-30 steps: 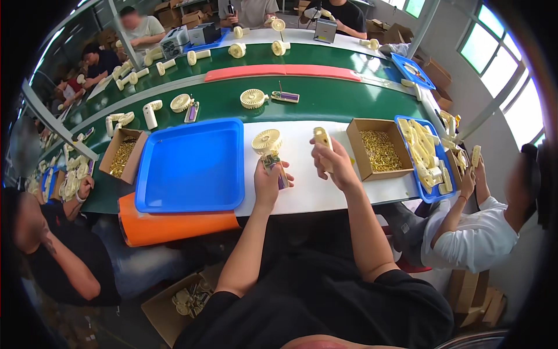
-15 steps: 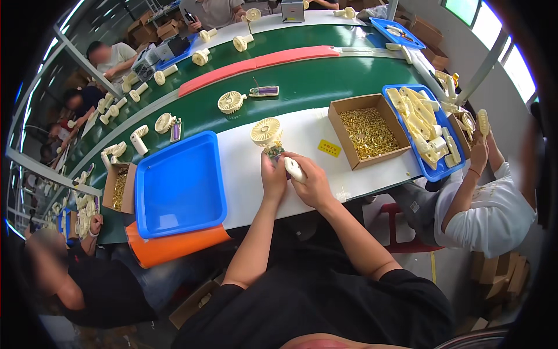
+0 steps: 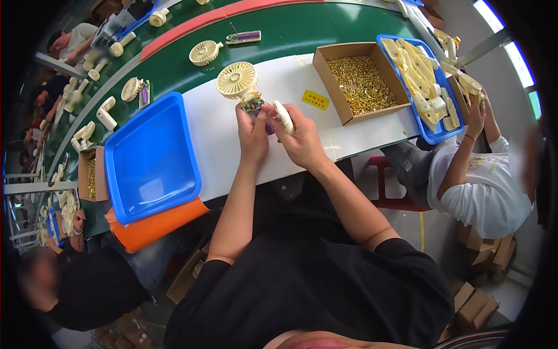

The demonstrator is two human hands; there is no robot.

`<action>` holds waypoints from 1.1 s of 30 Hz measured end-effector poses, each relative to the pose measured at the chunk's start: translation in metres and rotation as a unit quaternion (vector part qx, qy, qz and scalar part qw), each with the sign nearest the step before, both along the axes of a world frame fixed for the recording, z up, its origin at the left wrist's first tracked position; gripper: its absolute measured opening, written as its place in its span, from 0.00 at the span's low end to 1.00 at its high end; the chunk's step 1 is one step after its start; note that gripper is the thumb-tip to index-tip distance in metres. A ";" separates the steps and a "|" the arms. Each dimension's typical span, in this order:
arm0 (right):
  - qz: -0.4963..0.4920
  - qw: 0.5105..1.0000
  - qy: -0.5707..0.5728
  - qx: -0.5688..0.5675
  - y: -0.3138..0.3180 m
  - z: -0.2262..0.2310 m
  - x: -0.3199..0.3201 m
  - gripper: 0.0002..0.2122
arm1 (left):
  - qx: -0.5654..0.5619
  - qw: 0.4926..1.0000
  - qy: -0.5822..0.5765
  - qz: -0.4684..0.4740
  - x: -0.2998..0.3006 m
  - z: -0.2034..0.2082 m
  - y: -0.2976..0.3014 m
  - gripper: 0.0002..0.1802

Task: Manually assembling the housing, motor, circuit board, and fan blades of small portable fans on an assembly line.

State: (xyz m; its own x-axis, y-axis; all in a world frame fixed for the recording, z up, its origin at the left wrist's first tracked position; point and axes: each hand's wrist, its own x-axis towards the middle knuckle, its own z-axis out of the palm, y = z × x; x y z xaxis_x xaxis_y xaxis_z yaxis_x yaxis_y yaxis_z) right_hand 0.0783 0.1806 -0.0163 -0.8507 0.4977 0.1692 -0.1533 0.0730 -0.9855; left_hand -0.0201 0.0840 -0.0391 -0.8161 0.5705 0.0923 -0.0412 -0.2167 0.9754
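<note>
A: Centre of view; what does the left hand [image 3: 253,136] hold?

B: A cream fan [image 3: 237,80] with a round grille head; the fingers are closed about its lower part, where a small green circuit board [image 3: 252,104] shows; the fan head stands above the hand, over the white desk [image 3: 221,139].

A: And the right hand [image 3: 301,139]?

B: Its fingers are closed on a cream handle shell [image 3: 283,116], an elongated piece; it sits just beside the board, and the two hands touch; whether shell and board meet cannot be told.

A: Left of the hands?

B: A blue tray [image 3: 152,158] lies on the desk; an orange tray [image 3: 152,224] sticks out from under it at the near edge.

A: Right of the hands?

B: A yellow label [image 3: 315,99] lies on the desk; beyond it a cardboard box [image 3: 358,82] holds small brass-coloured parts; next to that a second blue tray [image 3: 431,135] holds cream shells.

A: Behind the desk?

B: A green belt [image 3: 290,35] carries another fan head [image 3: 204,52] and a purple part [image 3: 244,38]; further cream parts lie along it to the left.

A: Other people?

B: A person in a white shirt [image 3: 476,186] sits at right, one hand raised to the second tray; a person in dark clothing [image 3: 87,285] sits at lower left.
</note>
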 end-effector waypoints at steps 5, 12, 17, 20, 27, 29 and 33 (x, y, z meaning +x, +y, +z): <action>0.018 0.997 -0.013 -0.079 0.002 -0.002 0.002 0.12 | 0.106 0.992 -0.071 0.005 0.013 0.014 0.004 0.13; 0.093 0.991 -0.042 -0.084 -0.006 0.003 0.013 0.11 | 0.035 0.998 0.021 0.044 0.003 0.002 -0.003 0.13; 0.104 0.984 -0.034 -0.141 -0.009 -0.001 0.015 0.10 | 0.010 0.999 0.001 0.040 0.007 0.010 -0.006 0.13; 0.111 0.984 -0.043 -0.131 -0.001 0.002 0.016 0.11 | 0.023 0.999 -0.012 0.030 0.009 0.012 -0.005 0.13; 0.069 0.974 0.044 -0.212 0.008 -0.003 0.010 0.13 | -0.002 1.000 0.016 0.004 0.002 0.005 -0.002 0.13; 0.047 0.949 0.069 -0.305 0.002 -0.003 0.007 0.20 | -0.017 0.999 0.036 0.005 0.004 0.006 0.000 0.13; 0.013 0.914 0.090 -0.396 0.004 0.002 0.009 0.29 | 0.024 0.999 0.029 0.010 0.009 0.011 0.001 0.13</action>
State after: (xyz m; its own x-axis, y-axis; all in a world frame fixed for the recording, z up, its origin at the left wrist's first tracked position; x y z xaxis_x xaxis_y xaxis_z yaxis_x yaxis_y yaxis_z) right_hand 0.0876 0.1842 -0.0141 -0.8582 0.5041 -0.0968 -0.3089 -0.6578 -0.6869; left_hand -0.0110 0.0847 -0.0280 -0.8195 0.5482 0.1671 0.0207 -0.2630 0.9646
